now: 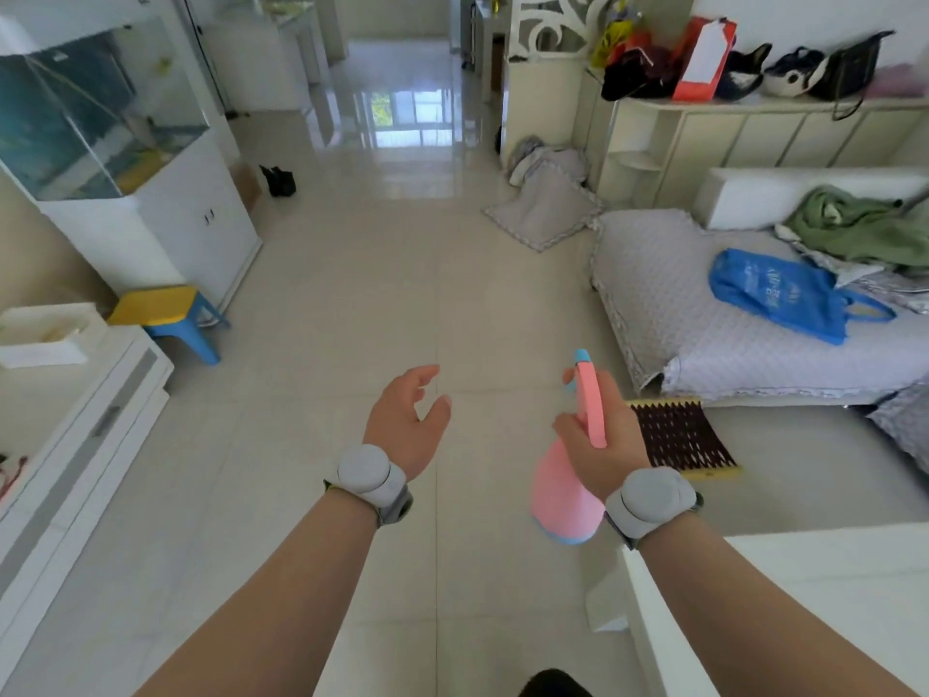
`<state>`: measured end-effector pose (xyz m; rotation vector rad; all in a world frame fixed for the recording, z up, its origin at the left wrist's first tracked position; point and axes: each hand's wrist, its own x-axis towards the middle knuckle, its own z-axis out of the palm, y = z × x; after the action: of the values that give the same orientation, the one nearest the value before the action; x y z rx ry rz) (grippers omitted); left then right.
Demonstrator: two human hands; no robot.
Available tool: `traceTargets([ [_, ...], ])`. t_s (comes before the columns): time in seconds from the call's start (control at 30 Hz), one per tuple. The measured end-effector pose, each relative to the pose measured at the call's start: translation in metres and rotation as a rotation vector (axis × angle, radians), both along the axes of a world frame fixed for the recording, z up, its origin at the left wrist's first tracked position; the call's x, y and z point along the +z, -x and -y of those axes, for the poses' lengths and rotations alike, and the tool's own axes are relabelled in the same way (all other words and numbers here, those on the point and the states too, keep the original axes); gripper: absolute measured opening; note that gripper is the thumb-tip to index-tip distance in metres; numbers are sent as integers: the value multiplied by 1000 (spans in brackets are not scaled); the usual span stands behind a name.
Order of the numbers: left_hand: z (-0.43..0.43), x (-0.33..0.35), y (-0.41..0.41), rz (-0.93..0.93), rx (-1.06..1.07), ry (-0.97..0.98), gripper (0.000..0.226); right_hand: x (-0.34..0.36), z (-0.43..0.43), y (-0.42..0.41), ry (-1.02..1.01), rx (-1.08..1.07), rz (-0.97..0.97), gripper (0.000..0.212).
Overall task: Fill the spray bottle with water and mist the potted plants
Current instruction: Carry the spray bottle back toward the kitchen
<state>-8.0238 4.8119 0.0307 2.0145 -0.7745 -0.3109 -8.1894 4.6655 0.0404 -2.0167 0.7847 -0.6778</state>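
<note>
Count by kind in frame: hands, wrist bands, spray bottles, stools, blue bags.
hands: 2 (left hand, right hand)
wrist bands: 2
spray bottle: 1, held in the right hand
stool: 1
blue bag: 1
Total: 7

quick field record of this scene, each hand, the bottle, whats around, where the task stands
right hand: right hand grips the pink plastic spray bottle by its neck, blue nozzle pointing forward
left hand: left hand holds nothing, fingers relaxed
water level: cannot tell, bottle is opaque
left side: glass fish tank, yellow-topped blue plastic stool
right side: blue fabric bag lying on grey quilted sofa
floor: glossy beige tiled floor
potted plants: none in view
task stage: bottle in hand, no misting yet
</note>
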Motion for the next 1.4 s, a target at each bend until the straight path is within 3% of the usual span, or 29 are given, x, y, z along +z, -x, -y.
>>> traceTargets([
  [0.33,234,-22,-133,-25,-26,-51,40,-17,224,-136,10,-19,-43,41],
  [0.47,320,-10,-182,44,-10,-84,42,-5,319,-188,46,-17,-73,40],
  [0.6,375,-5,-247,140,34,-134,44,1,395,-249,91,29,-90,42],
  [0.87,483,-17,-410,157,177,-129,45,-16,523,-400,12,109,-104,40],
  [1.07,616,0,-560,189,71,-110,54,-1,629,-548,23,132,-68,40],
  [1.2,690,2,-612,287,-50,-128,56,3,685,-606,30,70,-67,40],
  [1.4,804,-41,-719,513,-85,-447,67,-18,797,-719,33,46,-96,39],
])
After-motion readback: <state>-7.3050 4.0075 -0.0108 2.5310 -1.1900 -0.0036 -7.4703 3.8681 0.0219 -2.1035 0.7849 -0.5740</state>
